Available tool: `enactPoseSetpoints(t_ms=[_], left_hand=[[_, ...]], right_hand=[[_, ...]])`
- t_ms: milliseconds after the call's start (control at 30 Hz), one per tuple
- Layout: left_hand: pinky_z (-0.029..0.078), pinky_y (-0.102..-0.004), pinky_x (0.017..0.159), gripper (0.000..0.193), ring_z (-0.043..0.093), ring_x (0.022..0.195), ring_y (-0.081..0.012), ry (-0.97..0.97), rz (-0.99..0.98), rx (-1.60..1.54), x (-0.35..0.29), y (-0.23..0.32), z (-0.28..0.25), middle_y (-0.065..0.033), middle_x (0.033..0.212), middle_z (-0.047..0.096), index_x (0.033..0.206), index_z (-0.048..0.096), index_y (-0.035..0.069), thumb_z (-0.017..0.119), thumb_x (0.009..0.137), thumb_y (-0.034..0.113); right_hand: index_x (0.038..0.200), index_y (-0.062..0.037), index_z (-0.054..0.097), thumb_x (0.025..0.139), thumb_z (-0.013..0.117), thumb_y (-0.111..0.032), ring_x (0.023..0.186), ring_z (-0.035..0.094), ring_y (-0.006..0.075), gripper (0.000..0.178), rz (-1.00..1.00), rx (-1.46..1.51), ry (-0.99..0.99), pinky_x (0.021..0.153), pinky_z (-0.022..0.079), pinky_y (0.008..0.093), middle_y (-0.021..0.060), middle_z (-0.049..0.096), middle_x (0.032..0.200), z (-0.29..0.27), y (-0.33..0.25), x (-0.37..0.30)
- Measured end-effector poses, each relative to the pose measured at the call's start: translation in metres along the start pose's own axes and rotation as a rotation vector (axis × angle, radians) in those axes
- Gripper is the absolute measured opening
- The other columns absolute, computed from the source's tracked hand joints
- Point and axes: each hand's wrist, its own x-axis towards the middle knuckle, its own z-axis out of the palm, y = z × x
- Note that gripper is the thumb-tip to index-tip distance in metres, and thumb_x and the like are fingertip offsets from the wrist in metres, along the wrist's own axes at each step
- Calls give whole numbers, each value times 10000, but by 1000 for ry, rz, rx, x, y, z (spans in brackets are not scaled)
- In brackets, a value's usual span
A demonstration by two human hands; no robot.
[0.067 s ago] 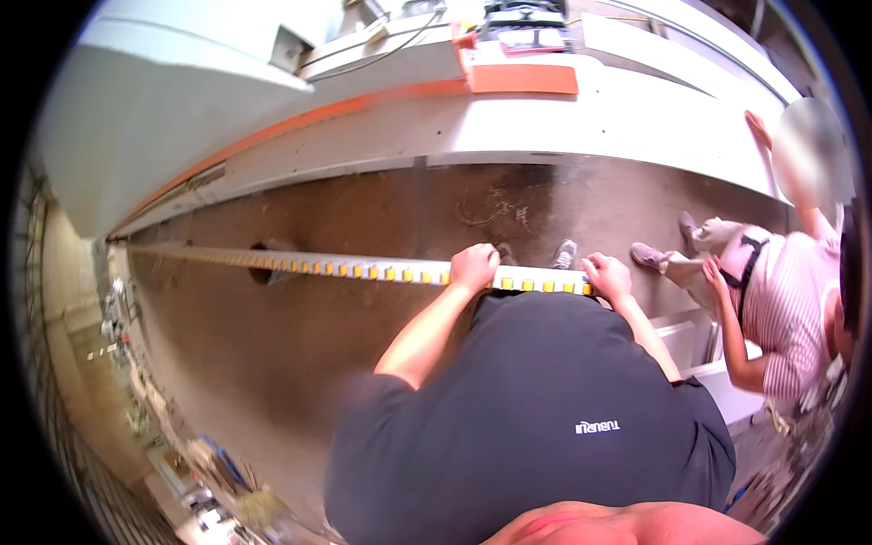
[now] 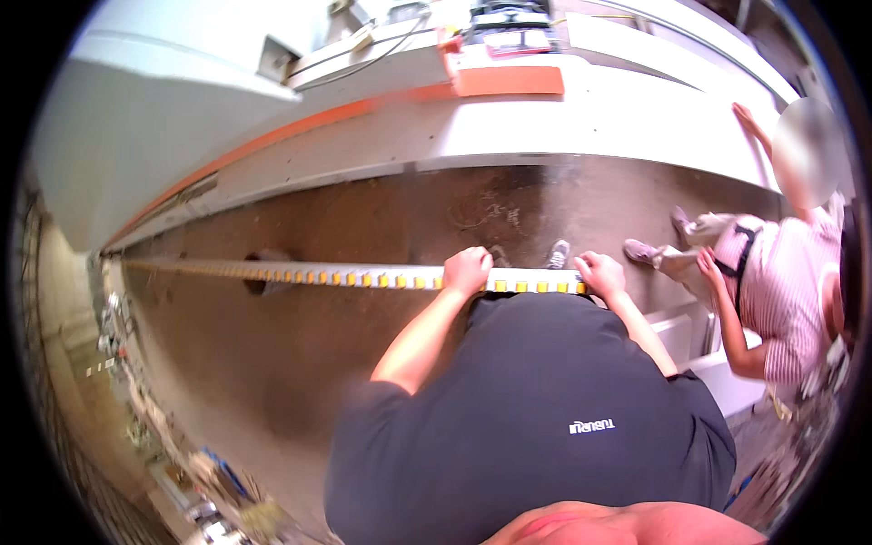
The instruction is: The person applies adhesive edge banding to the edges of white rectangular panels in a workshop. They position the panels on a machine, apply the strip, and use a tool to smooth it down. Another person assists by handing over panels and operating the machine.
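A long, narrow white strip with a row of yellow squarish pieces along it (image 2: pixel 389 276) runs across in front of my waist and far off to the left. My left hand (image 2: pixel 469 271) is closed over it, fingers wrapped round the far edge. At the strip's right end, my right hand (image 2: pixel 600 274) grips it with bent fingers and the thumb toward the left hand. The strip's underside is hidden, and its far left part is too small to make out.
Beyond the strip stands a long white machine bed (image 2: pixel 509 127) with an orange edge piece (image 2: pixel 509 82). To my right, a person in a striped shirt (image 2: pixel 786 272) rests one hand on the bed. White panels (image 2: pixel 727 377) stand near that person. Brown floor (image 2: pixel 254 354) lies below.
The surroundings have shifted slightly left in the picture, and the strip's far left part sits a little lower. Both hands keep their hold on the strip.
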Motion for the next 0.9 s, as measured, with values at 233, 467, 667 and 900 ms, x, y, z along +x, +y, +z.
enactPoseSetpoints(t_ms=[233,467,667,900], left_hand=[[553,-480,816,288,705,952,-350,0,53,-84,-8,-9,8,-121,988,744,953,739,111,554,951,331],[549,-477,828,296,705,961,-351,-55,133,-91,-7,-24,15,-118,1004,744,973,736,108,564,957,348],[545,-468,821,296,701,955,-344,-75,179,-147,-11,-27,13,-113,990,742,963,732,97,575,955,348],[542,-457,810,278,698,943,-338,-34,232,-189,-15,-30,14,-109,960,734,940,730,97,582,950,332]], right_hand=[[1038,-211,772,952,594,-527,949,726,318,373,56,-16,28,818,570,460,93,767,958,13,4,-5],[976,-178,767,942,636,-435,882,713,323,290,8,75,256,779,552,474,100,746,888,27,2,-21],[928,-154,757,904,697,-315,799,657,296,174,-93,118,500,763,515,437,63,712,809,40,-6,-50],[931,-141,754,901,706,-300,813,636,279,169,-80,155,484,779,500,423,59,689,789,53,1,-59]])
